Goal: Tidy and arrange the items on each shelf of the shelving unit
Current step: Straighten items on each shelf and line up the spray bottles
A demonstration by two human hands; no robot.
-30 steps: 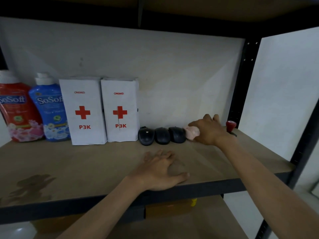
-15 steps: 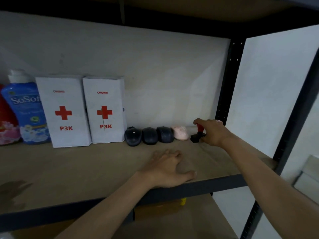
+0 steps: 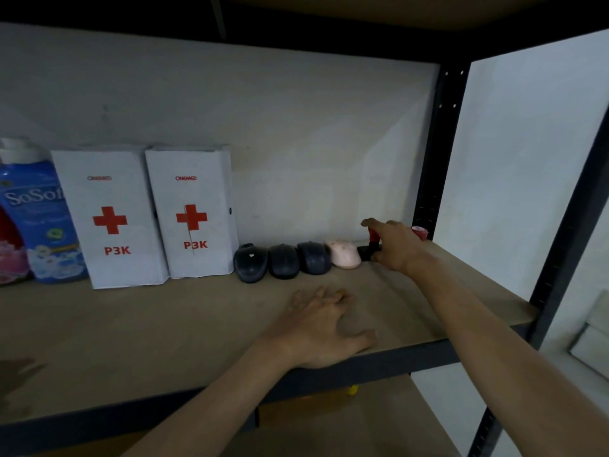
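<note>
Along the back of the wooden shelf stands a row: a blue SoSoft bottle, two white P3K first-aid boxes, three black computer mice and a pink mouse. Just right of the pink mouse, my right hand grips a stamp with a red handle and black base, which stands on the shelf. A second red stamp shows behind that hand. My left hand lies flat on the shelf's front part, fingers spread, holding nothing.
A red bottle is cut off at the left edge. Black uprights frame the shelf on the right, with a white wall behind. The shelf above hangs close overhead. A lower shelf holds something orange with a yellow part.
My right hand let go of the pink mouse, went right to the red stamp, and brought it in beside the pink mouse. My left hand stayed flat. The view shifted right.
</note>
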